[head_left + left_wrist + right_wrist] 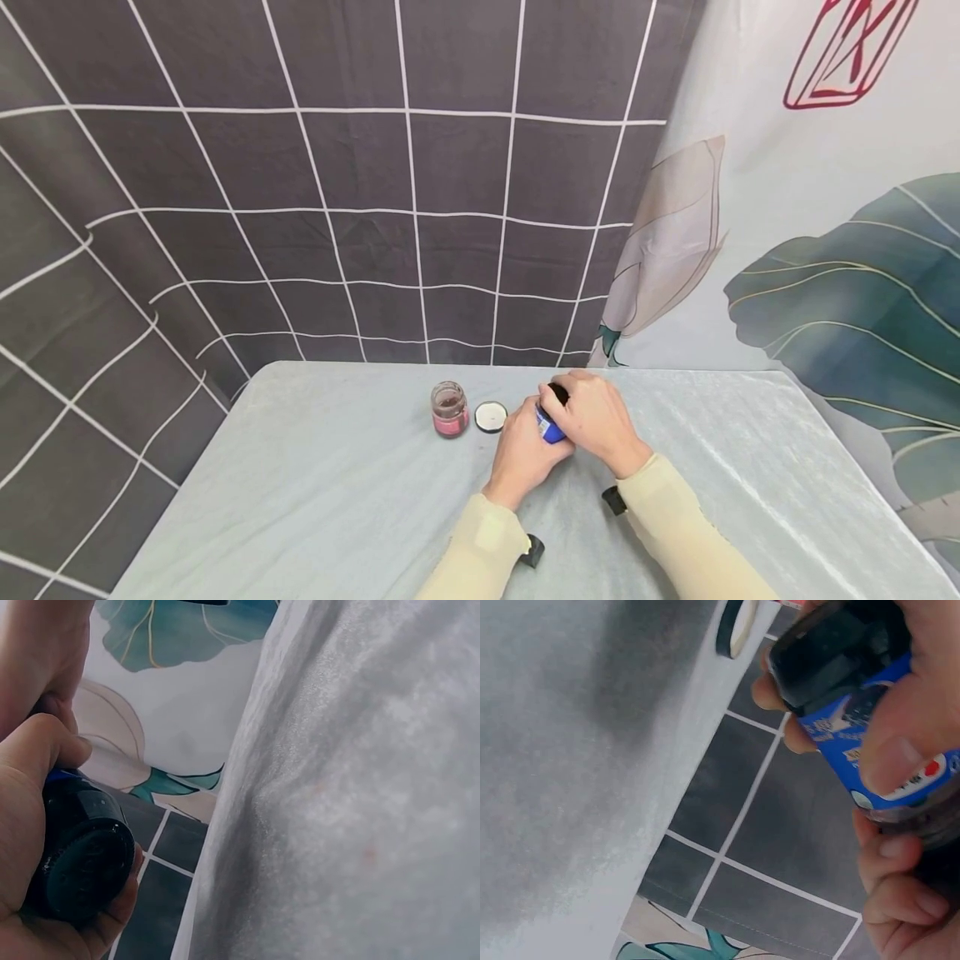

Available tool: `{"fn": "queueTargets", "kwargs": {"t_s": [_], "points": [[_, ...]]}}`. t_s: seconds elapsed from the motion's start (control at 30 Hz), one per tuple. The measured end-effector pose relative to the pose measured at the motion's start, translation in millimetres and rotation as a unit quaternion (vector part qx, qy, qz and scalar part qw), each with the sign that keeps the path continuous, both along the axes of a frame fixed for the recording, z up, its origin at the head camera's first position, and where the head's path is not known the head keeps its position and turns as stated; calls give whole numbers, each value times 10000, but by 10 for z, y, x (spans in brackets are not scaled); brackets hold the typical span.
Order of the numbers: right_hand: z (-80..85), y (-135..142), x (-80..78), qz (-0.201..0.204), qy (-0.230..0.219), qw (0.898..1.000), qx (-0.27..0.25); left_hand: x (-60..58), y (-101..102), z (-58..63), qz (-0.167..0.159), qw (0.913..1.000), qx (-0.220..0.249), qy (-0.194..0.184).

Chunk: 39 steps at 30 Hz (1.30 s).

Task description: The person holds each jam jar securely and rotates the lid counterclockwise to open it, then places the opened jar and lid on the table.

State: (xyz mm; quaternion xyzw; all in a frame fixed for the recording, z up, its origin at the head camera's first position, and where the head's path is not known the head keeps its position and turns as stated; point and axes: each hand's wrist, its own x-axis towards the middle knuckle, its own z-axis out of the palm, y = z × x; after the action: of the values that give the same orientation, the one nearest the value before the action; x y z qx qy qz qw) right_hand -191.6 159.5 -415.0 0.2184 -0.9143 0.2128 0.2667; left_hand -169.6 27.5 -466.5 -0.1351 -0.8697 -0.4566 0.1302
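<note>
Both hands meet over a blue-labelled glass jar [551, 429] at the right of the middle of the table. My left hand [522, 450] grips its body; in the right wrist view a thumb lies across the blue label [832, 742]. My right hand [596, 417] curls over the black lid [558, 392] at the top. In the left wrist view the dark jar base [90, 866] faces the camera, within the left hand's fingers. To the left stand an uncapped glass jar [450, 412] with a reddish label and, beside it, a loose lid [491, 417], pale inside up.
A pale grey cloth covers the table [315, 483]. Dark fabric with white grid lines [360, 167] hangs behind its back edge, and a leaf-printed curtain [750, 233] hangs at the right. Each wrist carries a small black device.
</note>
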Motion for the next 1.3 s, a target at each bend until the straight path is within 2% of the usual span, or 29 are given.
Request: {"fn": "queueTargets", "kwargs": {"t_s": [0.4,0.67,1.3], "points": [[45,4,1,223,-193,9994,157,-21,-17,-22,26,9999,3,-108],[68,18,9,208,-565,9982,-27,-19,-31,-19,75,9998,-46,-195],[124,55,40,399,-676,9969,-20,9,-56,0,89,9995,-51,-315]]}}
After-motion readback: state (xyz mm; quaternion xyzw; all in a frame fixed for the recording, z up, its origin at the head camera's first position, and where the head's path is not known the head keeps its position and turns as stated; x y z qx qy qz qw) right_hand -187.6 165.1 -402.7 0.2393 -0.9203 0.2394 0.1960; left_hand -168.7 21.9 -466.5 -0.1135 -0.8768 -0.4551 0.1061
